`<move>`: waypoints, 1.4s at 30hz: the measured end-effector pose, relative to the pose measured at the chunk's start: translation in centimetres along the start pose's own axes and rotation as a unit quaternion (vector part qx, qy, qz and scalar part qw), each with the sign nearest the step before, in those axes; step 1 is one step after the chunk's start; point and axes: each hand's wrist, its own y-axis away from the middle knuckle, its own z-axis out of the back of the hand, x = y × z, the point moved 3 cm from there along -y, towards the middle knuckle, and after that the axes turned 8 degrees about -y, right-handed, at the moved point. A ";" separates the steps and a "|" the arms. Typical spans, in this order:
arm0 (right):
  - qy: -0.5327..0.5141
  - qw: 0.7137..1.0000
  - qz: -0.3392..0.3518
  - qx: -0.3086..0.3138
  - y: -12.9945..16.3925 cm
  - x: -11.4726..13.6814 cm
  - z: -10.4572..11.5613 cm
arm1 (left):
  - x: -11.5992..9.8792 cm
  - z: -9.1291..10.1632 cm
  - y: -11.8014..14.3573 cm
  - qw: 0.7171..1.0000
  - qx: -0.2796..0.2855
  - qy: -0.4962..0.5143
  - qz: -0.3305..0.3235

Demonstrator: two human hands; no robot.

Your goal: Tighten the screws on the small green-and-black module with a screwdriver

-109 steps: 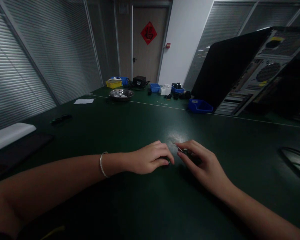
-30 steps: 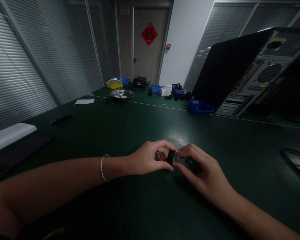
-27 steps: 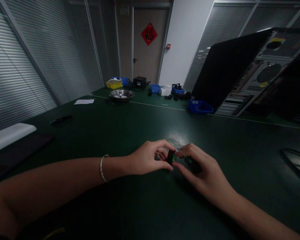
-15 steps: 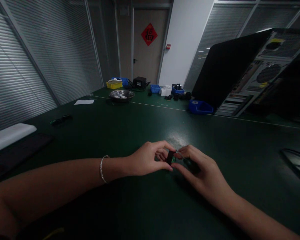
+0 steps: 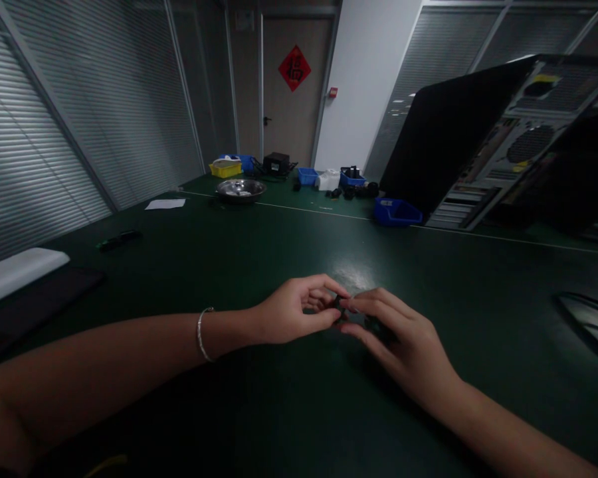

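Observation:
My left hand reaches in from the left, a silver bracelet on its wrist. Its thumb and fingertips pinch a small dark part, mostly covered by the fingers; a green circuit board showed on it a moment before. Opposite it, my right hand is closed, thumb and forefinger touching the same part. A dark green screwdriver handle lies within its curled fingers; its thin metal shaft is hidden now. Both hands are held just above the dark green table.
A metal bowl, a yellow bin and a blue bin stand farther back. To the right are a computer case and black cable. Dark green-and-black items and white paper lie left.
The part has turned between my fingers, so its green board no longer shows. My right fingertips have moved left onto it, and the screwdriver's shaft has gone out of sight.

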 end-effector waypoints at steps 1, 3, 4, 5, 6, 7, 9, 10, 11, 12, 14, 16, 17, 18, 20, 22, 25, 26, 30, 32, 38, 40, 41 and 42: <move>0.001 1.000 0.002 -0.005 0.0 0.0 0.1 | -0.1 0.0 0.0 1.000 -0.004 0.009 -0.002; 0.004 1.000 0.004 -0.019 0.0 0.1 0.3 | -0.2 0.1 -0.1 1.000 -0.015 0.027 0.000; 0.007 1.000 0.005 -0.026 0.1 0.1 0.4 | -0.2 0.1 -0.2 0.999 -0.021 0.035 0.004; 0.011 0.999 0.005 -0.032 0.1 0.1 0.5 | -0.2 0.2 -0.2 0.999 -0.028 0.042 0.010; 0.016 0.999 0.006 -0.036 0.1 0.1 0.6 | -0.2 0.3 -0.3 0.998 -0.034 0.049 0.015; 0.019 0.999 0.008 -0.038 0.1 0.1 0.6 | -0.2 0.3 -0.3 0.997 -0.041 0.057 0.017; 0.020 0.999 0.010 -0.036 0.2 0.0 0.7 | -0.2 0.5 -0.4 0.996 -0.050 0.072 0.019; 0.018 0.999 0.010 -0.034 0.2 0.0 0.6 | -0.1 0.6 -0.4 0.996 -0.053 0.076 0.019; 0.016 0.999 0.009 -0.032 0.2 0.0 0.6 | -0.1 0.7 -0.5 0.995 -0.055 0.074 0.021; 0.014 0.999 0.007 -0.030 0.2 0.0 0.6 | 0.0 0.8 -0.5 0.996 -0.055 0.071 0.024; 0.014 0.999 -0.001 -0.029 0.1 0.0 0.7 | 0.2 0.9 -0.6 0.996 -0.048 0.064 0.029; 0.017 0.999 -0.022 -0.025 0.0 -0.2 0.7 | 0.4 0.9 -0.8 0.997 -0.034 0.067 0.033; 0.020 0.999 -0.038 -0.021 0.0 -0.4 0.7 | 0.6 1.0 -0.9 0.997 -0.030 0.066 0.038; 0.024 0.998 -0.056 -0.018 0.0 -0.6 0.7 | 0.8 1.1 -0.9 0.996 -0.031 0.062 0.046; 0.028 0.995 -0.092 -0.012 0.0 -1.1 0.8 | 1.0 1.3 -1.0 0.996 -0.045 0.045 0.063; 0.028 0.992 -0.119 -0.005 0.0 -1.6 0.8 | 1.2 1.5 -1.0 0.996 -0.054 0.027 0.066; 0.023 0.991 -0.135 0.007 0.1 -1.9 0.8 | 1.0 1.7 -0.9 0.998 -0.053 -0.022 0.036; 0.022 0.991 -0.133 0.013 0.2 -1.9 0.8 | 1.0 1.7 -0.8 0.997 -0.055 -0.042 0.024; 0.027 0.994 -0.098 0.034 0.2 -1.5 0.8 | 1.0 1.7 -0.8 0.997 -0.070 -0.024 0.017; 0.030 0.995 -0.089 0.038 0.1 -1.3 0.8 | 1.0 1.7 -0.8 0.996 -0.082 0.010 0.025; 0.023 0.995 -0.089 0.047 0.0 -1.1 0.8 | 0.6 1.7 -0.8 0.995 -0.088 0.008 0.036; 0.024 0.995 -0.080 0.047 0.0 -1.1 0.8 | 0.6 1.6 -0.8 0.996 -0.086 -0.002 0.032; 0.025 0.996 -0.076 0.048 0.0 -1.1 0.7 | 0.6 1.6 -0.7 0.996 -0.085 -0.010 0.027; 0.027 0.996 -0.073 0.049 0.0 -1.1 0.7 | 0.6 1.6 -0.7 0.996 -0.085 -0.023 0.022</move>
